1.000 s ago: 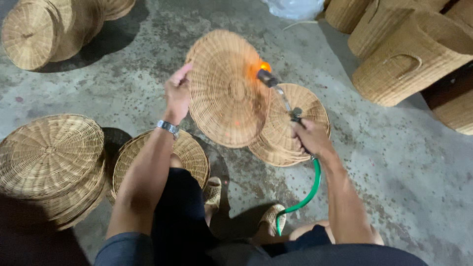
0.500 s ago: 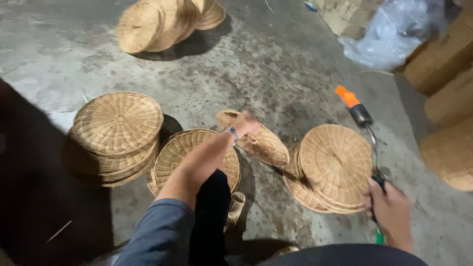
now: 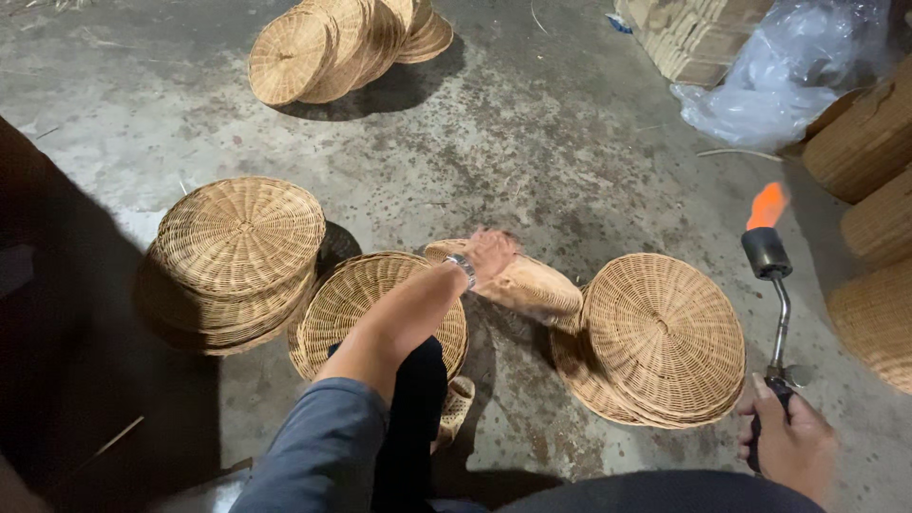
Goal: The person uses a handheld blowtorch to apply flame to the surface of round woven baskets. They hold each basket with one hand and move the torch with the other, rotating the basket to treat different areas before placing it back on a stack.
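My left hand (image 3: 490, 253) grips the edge of a round woven wicker tray (image 3: 524, 285), which tilts low over the concrete floor between two stacks. A wristwatch sits on that wrist. My right hand (image 3: 788, 443) holds the handle of a gas torch (image 3: 771, 285); its black nozzle points up and away with an orange flame at the tip. To the right of the held tray lies a stack of woven trays (image 3: 660, 337). Under my left forearm sits another short stack of woven trays (image 3: 361, 294).
A taller pile of woven trays (image 3: 237, 252) stands at the left. More trays (image 3: 332, 43) lean together at the top. Woven baskets (image 3: 869, 142) and a clear plastic bag (image 3: 774, 81) crowd the right side. A sandalled foot (image 3: 456, 404) rests on the floor.
The held tray has swung down from upright near the flame to low over the floor on the left. The torch has moved away to the right, still lit.
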